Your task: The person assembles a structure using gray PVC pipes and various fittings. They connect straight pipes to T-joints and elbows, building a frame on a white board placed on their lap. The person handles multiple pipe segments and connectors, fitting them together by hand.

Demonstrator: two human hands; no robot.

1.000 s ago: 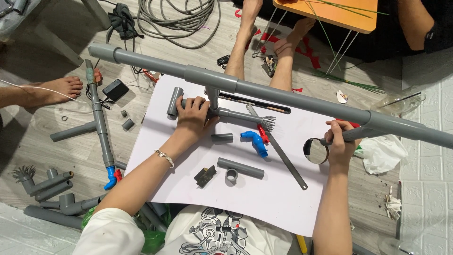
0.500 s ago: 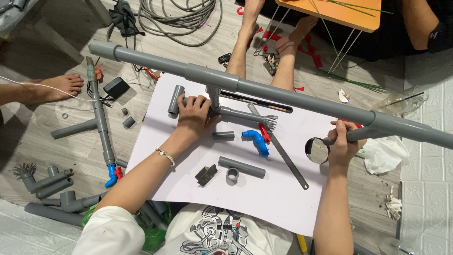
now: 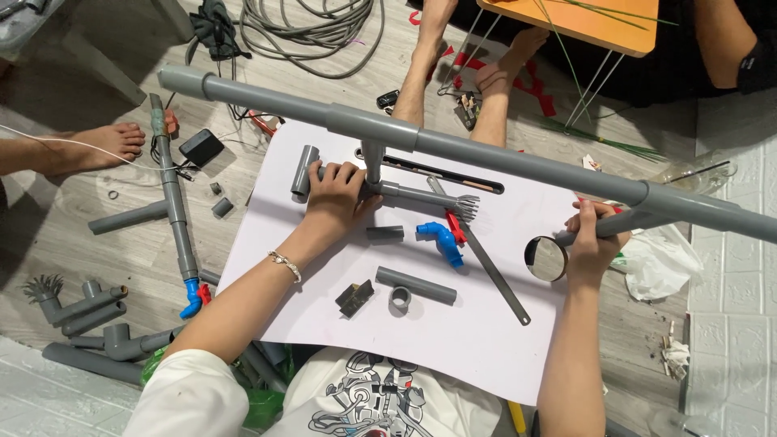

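While the long grey plastic pipe assembly (image 3: 502,158) is stretching across the scene from upper left to right, we are noting only small differences from a second ago. Our left hand (image 3: 336,194) is staying clamped over the short grey branch pipe (image 3: 421,194) that drops from the tee on the main run, fingers curled around it just beside the grey elbow-ended stub (image 3: 305,170). Our right hand (image 3: 595,239) is clenching the angled grey side pipe near the right-hand joint, and it is sitting slightly lower and closer in than a second back; the small round mirror-like disc (image 3: 545,258) beside it is tilting with it (whether the hand is holding the disc too, we cannot tell). The long pipe is appearing a touch higher at its left end than before, though the head camera is shifting as well.

We are judging this as a steadying phase: both hands bracing the assembly above the white sheet (image 3: 486,340), no part newly joined or removed.

Loose on the sheet, unmoved: a blue plastic elbow fitting (image 3: 441,241), a short grey pipe length (image 3: 415,285), a grey ring coupling (image 3: 400,299), a small dark block (image 3: 355,298), a slim grey metal saw blade (image 3: 486,255).
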